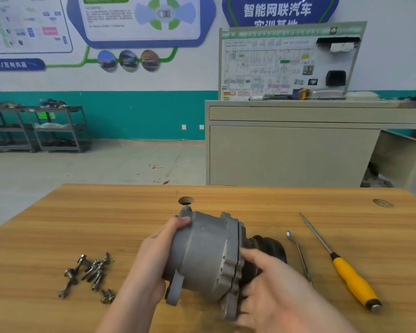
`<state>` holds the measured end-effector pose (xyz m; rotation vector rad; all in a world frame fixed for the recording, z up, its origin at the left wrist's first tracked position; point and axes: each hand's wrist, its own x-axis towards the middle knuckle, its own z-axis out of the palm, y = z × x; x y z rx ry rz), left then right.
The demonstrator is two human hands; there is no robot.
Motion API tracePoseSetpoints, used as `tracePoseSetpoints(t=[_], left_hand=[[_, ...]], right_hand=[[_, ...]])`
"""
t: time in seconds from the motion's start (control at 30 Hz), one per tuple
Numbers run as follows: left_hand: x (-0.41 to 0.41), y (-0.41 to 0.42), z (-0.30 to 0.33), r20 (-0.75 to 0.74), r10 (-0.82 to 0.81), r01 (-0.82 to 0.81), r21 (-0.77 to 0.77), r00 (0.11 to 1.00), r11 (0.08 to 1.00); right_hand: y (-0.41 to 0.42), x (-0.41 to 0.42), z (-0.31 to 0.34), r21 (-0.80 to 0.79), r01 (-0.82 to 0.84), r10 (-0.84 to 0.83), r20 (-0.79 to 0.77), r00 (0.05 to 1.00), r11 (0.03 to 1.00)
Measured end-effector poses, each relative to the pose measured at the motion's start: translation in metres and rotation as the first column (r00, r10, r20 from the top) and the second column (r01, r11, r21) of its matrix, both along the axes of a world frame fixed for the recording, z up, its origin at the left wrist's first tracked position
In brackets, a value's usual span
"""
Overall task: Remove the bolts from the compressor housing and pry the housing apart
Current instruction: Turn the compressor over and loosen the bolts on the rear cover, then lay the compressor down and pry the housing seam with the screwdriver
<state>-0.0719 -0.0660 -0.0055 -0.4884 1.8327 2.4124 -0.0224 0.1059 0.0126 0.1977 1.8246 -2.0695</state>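
The grey cast compressor housing (204, 255) lies on its side on the wooden table (58, 219), its black pulley end (269, 246) pointing right. My left hand (154, 255) grips the housing's left end, fingers curled over its top edge. My right hand (274, 282) grips the flanged right end near the seam, fingers wrapped around the rim. Several removed bolts (89, 272) lie in a loose pile on the table to the left of the housing.
A yellow-handled screwdriver (341, 265) and a thin metal pry tool (299, 255) lie on the table to the right. A round cable hole (185, 200) is just behind the housing. A beige bench (298, 152) and grey shelves (39, 128) stand beyond.
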Motion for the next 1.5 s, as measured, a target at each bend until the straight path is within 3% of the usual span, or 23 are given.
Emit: tracePoseSetpoints(t=[0.03, 0.07, 0.13, 0.2, 0.27, 0.37, 0.43, 0.47, 0.5, 0.57, 0.6, 0.63, 0.7, 0.77, 0.83, 0.9, 0.97, 1.03, 1.1, 1.2, 1.37, 1.47, 1.5], left_hand=[[0.0, -0.002, -0.005, 0.016, 0.006, -0.006, 0.024, 1.0, 1.0], [0.001, -0.004, -0.009, 0.028, 0.012, -0.013, 0.045, 1.0, 0.999], [0.003, -0.005, -0.014, 0.036, 0.036, -0.037, 0.044, 0.999, 0.998], [0.005, -0.005, -0.018, 0.0, 0.044, -0.044, -0.03, 0.999, 0.999], [0.007, -0.004, -0.016, -0.051, 0.005, -0.009, -0.069, 0.999, 0.998], [0.008, 0.007, -0.016, -0.097, -0.047, 0.032, -0.149, 0.994, 0.988], [0.004, 0.015, -0.022, -0.163, -0.015, -0.035, -0.3, 0.987, 0.953], [0.004, 0.018, -0.023, -0.197, -0.011, -0.074, -0.417, 0.98, 0.906], [0.003, 0.02, -0.023, -0.241, -0.021, -0.119, -0.549, 0.97, 0.827], [0.002, 0.02, -0.018, -0.37, -0.124, -0.234, -0.777, 0.921, 0.585], [-0.001, 0.021, -0.014, -0.411, -0.236, -0.272, -0.846, 0.881, 0.459], [-0.004, 0.023, -0.009, -0.401, -0.369, -0.28, -0.898, 0.839, 0.341], [-0.01, 0.033, -0.002, -0.25, -0.578, -0.253, -0.964, 0.776, 0.078], [-0.015, 0.041, -0.002, -0.102, -0.635, -0.254, -0.955, 0.766, -0.154], [-0.019, 0.043, -0.005, -0.089, -0.613, -0.286, -0.93, 0.785, -0.231], [-0.02, 0.04, -0.007, -0.1, -0.597, -0.292, -0.928, 0.796, -0.233], [-0.021, 0.034, -0.009, -0.103, -0.579, -0.276, -0.936, 0.809, -0.219], [-0.021, 0.03, -0.008, -0.098, -0.566, -0.258, -0.943, 0.819, -0.211], [-0.02, 0.029, -0.007, -0.095, -0.562, -0.252, -0.945, 0.822, -0.209], [-0.017, 0.03, -0.007, -0.09, -0.55, -0.234, -0.952, 0.83, -0.198], [-0.024, 0.037, 0.004, -0.097, -0.573, -0.13, -0.991, 0.813, -0.016], [-0.032, 0.048, 0.012, -0.095, -0.626, -0.148, -0.988, 0.774, -0.032], [-0.035, 0.051, 0.014, -0.139, -0.642, -0.167, -0.986, 0.754, 0.017]], right_hand=[[0.007, 0.01, -0.01, 0.114, 0.009, -0.001, -0.069, 0.998, 0.993], [0.008, 0.018, -0.008, 0.244, 0.187, -0.148, -0.171, 0.974, 0.952], [0.009, 0.023, -0.001, 0.462, 0.521, -0.329, -0.434, 0.839, 0.717], [0.014, 0.01, -0.013, 0.673, 0.535, -0.139, -0.549, 0.824, 0.512], [0.008, -0.008, -0.019, 0.771, 0.376, 0.006, -0.442, 0.897, 0.514], [0.008, -0.032, -0.037, 0.774, 0.371, 0.087, -0.477, 0.875, 0.514], [0.024, -0.042, -0.039, 0.611, 0.451, -0.034, -0.57, 0.821, 0.651], [0.038, -0.048, -0.04, 0.494, 0.505, -0.169, -0.576, 0.8, 0.708], [0.057, -0.057, -0.045, 0.458, 0.59, -0.288, -0.573, 0.768, 0.665], [0.111, -0.075, -0.057, 0.725, 0.612, -0.398, -0.484, 0.779, 0.316], [0.136, -0.079, -0.062, 0.889, 0.436, -0.422, -0.344, 0.839, 0.141], [0.156, -0.081, -0.068, 0.964, 0.257, -0.451, -0.2, 0.87, 0.068], [0.179, -0.084, -0.081, 0.988, 0.112, -0.42, -0.059, 0.906, 0.102], [0.183, -0.085, -0.087, 0.988, 0.117, -0.288, -0.082, 0.954, 0.105], [0.18, -0.086, -0.083, 0.975, 0.163, -0.207, -0.13, 0.97, 0.15], [0.167, -0.079, -0.065, 0.851, 0.306, -0.198, -0.242, 0.95, 0.427], [0.149, -0.062, -0.031, 0.577, 0.352, -0.232, -0.273, 0.934, 0.737], [0.137, -0.042, 0.004, 0.385, 0.242, -0.162, -0.228, 0.96, 0.891], [0.127, -0.022, 0.037, 0.293, 0.054, 0.003, -0.192, 0.981, 0.954], [0.121, -0.002, 0.073, 0.161, -0.033, 0.071, -0.238, 0.969, 0.986], [0.113, 0.003, 0.089, 0.32, 0.125, 0.064, -0.52, 0.852, 0.939], [0.109, -0.002, 0.096, 0.209, 0.253, -0.039, -0.693, 0.72, 0.945], [0.106, -0.005, 0.099, 0.147, 0.286, -0.081, -0.751, 0.655, 0.947]])
